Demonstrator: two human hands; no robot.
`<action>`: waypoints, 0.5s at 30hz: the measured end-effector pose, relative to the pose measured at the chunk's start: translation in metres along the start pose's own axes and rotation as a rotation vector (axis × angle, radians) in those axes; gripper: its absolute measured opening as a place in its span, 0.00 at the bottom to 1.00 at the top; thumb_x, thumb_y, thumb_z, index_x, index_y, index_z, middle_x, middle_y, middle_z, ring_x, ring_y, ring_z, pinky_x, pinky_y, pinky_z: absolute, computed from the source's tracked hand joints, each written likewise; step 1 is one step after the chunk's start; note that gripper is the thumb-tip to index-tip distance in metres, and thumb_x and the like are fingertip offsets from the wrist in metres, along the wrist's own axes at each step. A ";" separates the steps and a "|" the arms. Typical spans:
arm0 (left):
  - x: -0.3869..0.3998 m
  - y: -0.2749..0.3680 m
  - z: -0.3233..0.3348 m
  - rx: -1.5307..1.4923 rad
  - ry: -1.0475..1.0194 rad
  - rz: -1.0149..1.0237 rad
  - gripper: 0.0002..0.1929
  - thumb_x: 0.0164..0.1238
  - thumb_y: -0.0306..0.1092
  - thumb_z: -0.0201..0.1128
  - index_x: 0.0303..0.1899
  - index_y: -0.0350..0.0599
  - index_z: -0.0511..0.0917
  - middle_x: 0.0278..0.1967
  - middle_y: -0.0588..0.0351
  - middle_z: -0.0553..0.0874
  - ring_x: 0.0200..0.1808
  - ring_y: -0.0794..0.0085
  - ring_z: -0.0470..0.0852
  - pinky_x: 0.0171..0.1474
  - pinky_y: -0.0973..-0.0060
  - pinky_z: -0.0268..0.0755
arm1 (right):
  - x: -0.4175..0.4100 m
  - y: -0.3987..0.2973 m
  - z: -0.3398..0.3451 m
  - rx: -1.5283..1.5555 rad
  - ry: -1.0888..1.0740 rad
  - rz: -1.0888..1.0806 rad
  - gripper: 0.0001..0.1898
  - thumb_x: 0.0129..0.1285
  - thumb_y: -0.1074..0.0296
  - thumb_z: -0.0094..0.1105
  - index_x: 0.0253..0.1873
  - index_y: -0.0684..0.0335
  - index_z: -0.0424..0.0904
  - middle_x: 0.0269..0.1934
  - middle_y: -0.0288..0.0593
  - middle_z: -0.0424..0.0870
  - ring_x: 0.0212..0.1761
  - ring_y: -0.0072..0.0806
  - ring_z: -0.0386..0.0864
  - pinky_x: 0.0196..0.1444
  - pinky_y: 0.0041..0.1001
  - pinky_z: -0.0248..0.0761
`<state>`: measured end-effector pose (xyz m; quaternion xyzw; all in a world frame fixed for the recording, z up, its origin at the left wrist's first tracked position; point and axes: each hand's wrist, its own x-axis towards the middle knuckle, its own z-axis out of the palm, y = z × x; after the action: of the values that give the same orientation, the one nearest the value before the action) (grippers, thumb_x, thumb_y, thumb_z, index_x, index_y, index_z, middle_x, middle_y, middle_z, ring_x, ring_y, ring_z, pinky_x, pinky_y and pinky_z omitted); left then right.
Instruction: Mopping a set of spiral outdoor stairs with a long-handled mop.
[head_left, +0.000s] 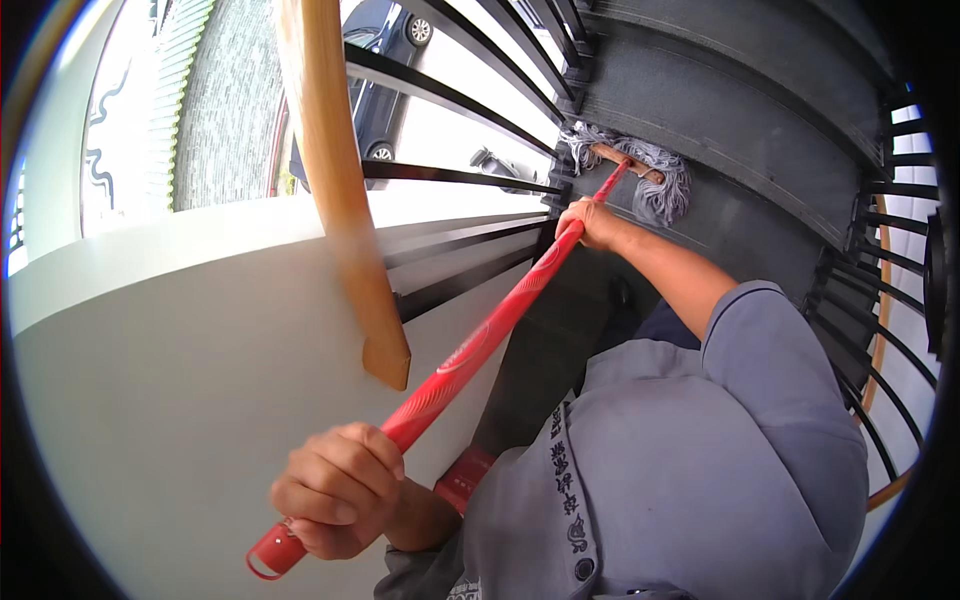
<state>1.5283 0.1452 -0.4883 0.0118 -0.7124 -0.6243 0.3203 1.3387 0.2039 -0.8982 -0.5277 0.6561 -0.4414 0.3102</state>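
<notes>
A string mop with a red handle (480, 341) runs slantwise across the view. My left hand (341, 487) is wrapped around the handle close to its end cap with a hanging loop (274, 551). Farther down the shaft, my right hand (589, 221) grips it with the arm stretched out. The mop's wooden crossbar (645, 171) and grey string head (666, 196) rest on a dark stair surface, beside the foot of the black railing. Some strands are spread against the step's riser.
Dark steps (720, 97) rise toward the top. A wooden handrail (330, 150) on black metal bars (457, 90) ends near my left hand, above a white wall (187, 397). More railing (877, 285) stands at right. A red object (465, 476) sits low, partly hidden. Cars (379, 97) are outside below.
</notes>
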 end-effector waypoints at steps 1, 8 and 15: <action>-0.010 0.005 -0.004 -0.005 0.000 0.002 0.13 0.69 0.38 0.44 0.25 0.45 0.63 0.09 0.62 0.63 0.08 0.78 0.60 0.19 0.78 0.65 | -0.001 -0.006 0.007 -0.068 -0.098 0.033 0.08 0.44 0.75 0.61 0.29 0.51 0.81 0.28 0.37 0.81 0.35 0.36 0.78 0.42 0.32 0.69; -0.035 0.059 -0.018 -0.036 0.196 -0.038 0.11 0.66 0.32 0.51 0.24 0.43 0.63 0.09 0.60 0.67 0.08 0.77 0.64 0.17 0.78 0.64 | -0.044 -0.076 0.084 0.129 -0.216 0.029 0.05 0.46 0.72 0.61 0.31 0.54 0.81 0.31 0.43 0.83 0.38 0.40 0.79 0.41 0.36 0.72; -0.033 0.028 -0.009 -0.364 -0.417 -0.139 0.13 0.61 0.33 0.61 0.22 0.39 0.69 0.11 0.58 0.70 0.09 0.72 0.65 0.16 0.74 0.59 | -0.109 -0.090 0.132 0.132 -0.373 0.321 0.09 0.47 0.64 0.64 0.36 0.47 0.81 0.35 0.37 0.83 0.41 0.38 0.80 0.39 0.43 0.70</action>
<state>1.5689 0.1573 -0.4777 -0.1260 -0.6365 -0.7514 0.1201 1.5186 0.2713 -0.8781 -0.4677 0.6326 -0.3234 0.5258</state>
